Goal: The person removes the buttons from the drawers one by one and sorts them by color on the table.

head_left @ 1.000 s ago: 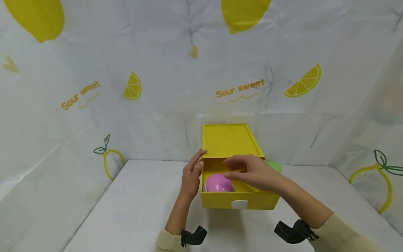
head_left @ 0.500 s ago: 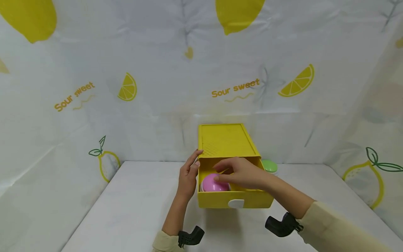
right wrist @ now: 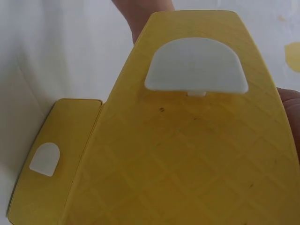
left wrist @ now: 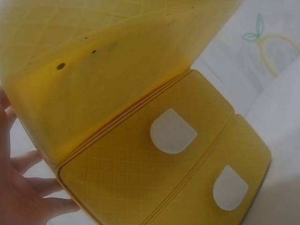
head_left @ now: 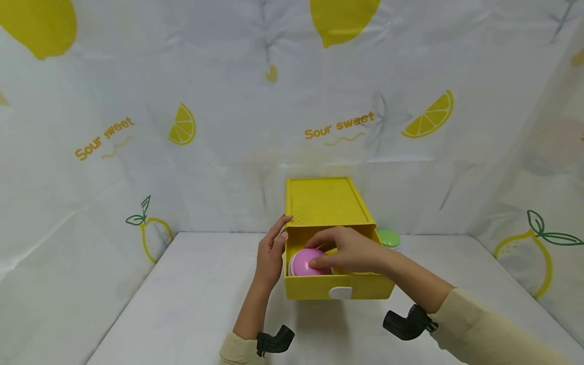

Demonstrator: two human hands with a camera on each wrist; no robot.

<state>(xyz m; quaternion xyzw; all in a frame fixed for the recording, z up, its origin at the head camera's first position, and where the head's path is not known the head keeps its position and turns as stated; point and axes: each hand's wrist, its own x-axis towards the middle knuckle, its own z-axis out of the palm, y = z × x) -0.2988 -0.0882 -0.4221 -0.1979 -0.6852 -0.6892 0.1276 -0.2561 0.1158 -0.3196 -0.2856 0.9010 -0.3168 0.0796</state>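
A yellow drawer cabinet [head_left: 326,203] stands at the back of the table, its top drawer [head_left: 310,289] pulled out. Inside that drawer's left part lies a pink domed container [head_left: 306,262] with a white rim. My right hand [head_left: 351,249] reaches in from the right and grips the pink container, thumb on its near side and fingers behind. My left hand [head_left: 270,256] presses its extended fingers against the cabinet's left side, one fingertip near the top edge. In the left wrist view those fingers [left wrist: 44,186] rest along the side beside the lower drawers.
Right of the cabinet stands a similar container with a green lid [head_left: 389,238], partly hidden. Shut lower drawers [left wrist: 115,154] with white handles [left wrist: 173,131] lie beneath the pulled-out one. A lemon-print sheet [head_left: 237,126] hangs behind the white table [head_left: 201,304].
My right hand has moved left and closed its fingers onto the pink container, which now leans slightly, showing more white rim at its left. My left hand stays against the cabinet. The head view has shifted slightly.
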